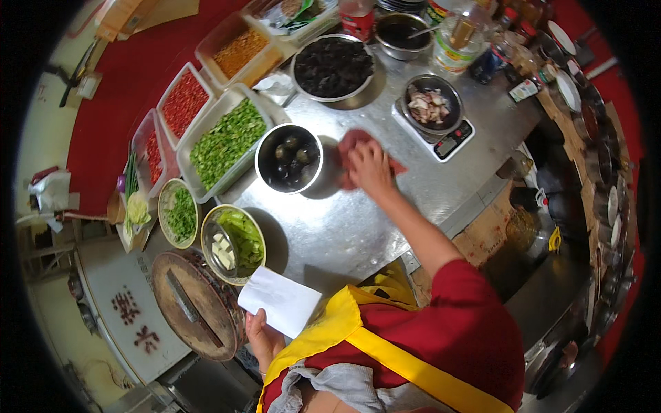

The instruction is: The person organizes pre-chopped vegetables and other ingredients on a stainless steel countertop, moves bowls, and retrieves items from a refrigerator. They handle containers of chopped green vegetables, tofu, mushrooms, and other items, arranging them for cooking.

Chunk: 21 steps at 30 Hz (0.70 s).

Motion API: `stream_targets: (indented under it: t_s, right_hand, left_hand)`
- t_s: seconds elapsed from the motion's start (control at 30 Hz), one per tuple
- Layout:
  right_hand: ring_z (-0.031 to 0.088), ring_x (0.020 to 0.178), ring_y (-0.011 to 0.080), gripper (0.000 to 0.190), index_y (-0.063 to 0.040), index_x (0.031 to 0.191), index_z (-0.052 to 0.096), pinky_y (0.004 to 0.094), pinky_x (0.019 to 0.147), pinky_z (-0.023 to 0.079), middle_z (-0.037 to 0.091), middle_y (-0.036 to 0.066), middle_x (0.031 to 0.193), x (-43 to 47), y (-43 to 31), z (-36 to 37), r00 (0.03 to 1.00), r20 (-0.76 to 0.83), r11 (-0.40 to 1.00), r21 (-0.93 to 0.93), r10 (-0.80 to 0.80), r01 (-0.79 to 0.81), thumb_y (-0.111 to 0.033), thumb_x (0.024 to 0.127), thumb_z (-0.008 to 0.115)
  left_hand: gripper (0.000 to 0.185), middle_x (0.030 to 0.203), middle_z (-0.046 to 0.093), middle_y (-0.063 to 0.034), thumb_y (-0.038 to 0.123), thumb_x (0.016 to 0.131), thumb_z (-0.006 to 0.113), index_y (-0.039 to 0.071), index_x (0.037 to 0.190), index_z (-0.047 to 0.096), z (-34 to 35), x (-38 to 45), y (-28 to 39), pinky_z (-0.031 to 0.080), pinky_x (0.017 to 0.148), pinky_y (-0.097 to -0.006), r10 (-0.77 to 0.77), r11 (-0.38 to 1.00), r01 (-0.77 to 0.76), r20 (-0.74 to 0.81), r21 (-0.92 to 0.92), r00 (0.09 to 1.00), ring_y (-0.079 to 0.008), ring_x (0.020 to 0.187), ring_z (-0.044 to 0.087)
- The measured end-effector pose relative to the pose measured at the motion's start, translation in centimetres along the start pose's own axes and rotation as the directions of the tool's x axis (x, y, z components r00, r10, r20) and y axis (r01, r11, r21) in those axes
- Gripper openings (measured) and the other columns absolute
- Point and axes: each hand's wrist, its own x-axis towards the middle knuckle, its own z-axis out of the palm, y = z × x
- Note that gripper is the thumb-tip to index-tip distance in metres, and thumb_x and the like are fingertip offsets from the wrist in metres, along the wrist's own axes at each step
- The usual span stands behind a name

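Note:
My right hand [371, 168] presses down on a reddish cloth [356, 140], which lies bunched on the stainless steel table [356, 227]. Between the thumb and fingers of my left hand [264, 335] is a white paper pad or folded sheet [281, 302], held in front of the yellow apron [325, 322]. Just left of the cloth stands a white-rimmed bowl [260, 168] with dark round pieces in liquid. Right of the cloth, a digital kitchen scale [461, 143] carries a steel bowl [457, 93] of pale, purplish cut meat or seafood.
Tubs of chopped green vegetables [227, 144] and chopped red chillies [184, 102] line the left edge. A basin of black fungus-like pieces [333, 67] stands behind. A cleaver [182, 296] rests on a round wooden chopping block [170, 330] at lower left. Bottles [457, 46] crowd the far right.

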Motion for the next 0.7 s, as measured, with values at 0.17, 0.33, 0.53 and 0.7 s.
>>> stream_targets:
  t_s: [0.17, 0.33, 0.53, 0.7]
  right_hand:
    - [0.044, 0.111, 0.0297, 0.044, -0.012, 0.102, 0.062, 0.0419, 0.092, 0.041, 0.051, 0.004, 0.116, -13.8, 2.7, -5.8, 0.985, 0.141, 0.977, 0.202, -0.102, 0.072, -0.018, 0.060, 0.071]
    - [0.056, 0.097, 0.0323, 0.023, -0.005, 0.101, 0.060, 0.0441, 0.083, 0.048, 0.059, 0.015, 0.101, -17.0, 14.1, -14.3, 0.723, 0.020, 0.713, -0.192, 0.690, -0.675, -0.018, 0.083, 0.055]
    - [0.059, 0.103, 0.0272, 0.048, 0.000, 0.120, 0.053, 0.0380, 0.087, 0.046, 0.061, 0.017, 0.114, -18.1, 29.0, -17.5, -0.075, -0.164, 0.083, 0.779, 0.984, -0.621, -0.033, 0.085, 0.055]
    - [0.051, 0.104, 0.0382, 0.045, 0.000, 0.115, 0.054, 0.0436, 0.091, 0.040, 0.059, 0.021, 0.108, -10.3, 28.6, -17.5, 0.372, -0.554, 0.564, 0.225, 0.745, -0.795, -0.033, 0.085, 0.057]
  left_hand:
    - [0.038, 0.107, 0.061, -0.0053, 0.004, 0.080, 0.059, 0.003, 0.117, 0.051, 1.9, 1.3, -0.6, 0.042, 0.093, -0.0327, -0.040, 0.999, 0.035, 0.151, 0.032, 0.988, -0.0181, 0.102, 0.057]
    - [0.038, 0.111, 0.060, -0.0069, 0.003, 0.081, 0.057, 0.004, 0.118, 0.051, 0.7, 2.0, -0.1, 0.044, 0.092, -0.0345, -0.050, 0.998, 0.056, 0.235, -0.017, 0.971, -0.0203, 0.102, 0.057]
    - [0.044, 0.118, 0.057, -0.0088, 0.006, 0.081, 0.056, 0.004, 0.125, 0.047, -1.7, 2.5, -0.4, 0.042, 0.095, -0.0411, -0.142, 0.983, 0.168, 0.259, -0.080, 0.955, -0.0243, 0.108, 0.055]
    - [0.043, 0.117, 0.057, -0.0073, 0.009, 0.081, 0.058, 0.005, 0.122, 0.049, -2.3, 2.8, -0.7, 0.043, 0.094, -0.0407, -0.216, 0.969, 0.232, 0.158, -0.086, 0.964, -0.0245, 0.107, 0.055]
